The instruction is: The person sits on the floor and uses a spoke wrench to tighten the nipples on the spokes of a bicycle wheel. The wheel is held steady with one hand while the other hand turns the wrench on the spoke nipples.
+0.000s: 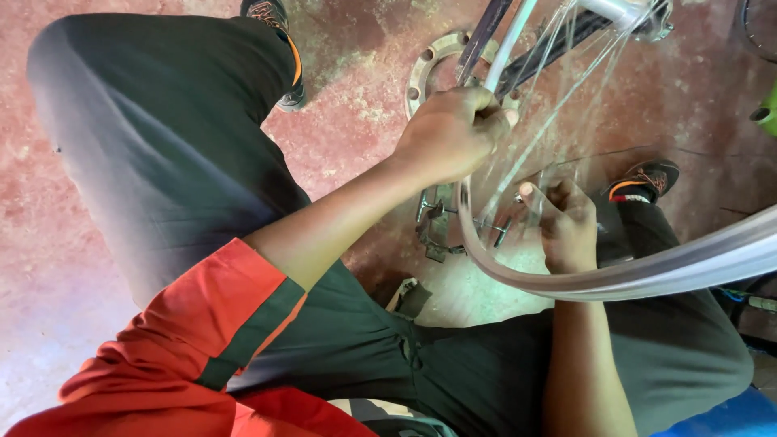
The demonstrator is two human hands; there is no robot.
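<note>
Floor (356,137): worn concrete, reddish with pale scuffed patches. Directly on it: a round metal flange ring with bolt holes (421,77), toward the far edge, partly hidden behind the wheel; a cluster of small metal tools (437,231), nearer the middle, items indistinct; two dark shoes with orange trim, one far left (283,48), one at right (643,182); a green object (767,113), cut off at the right edge.
</note>
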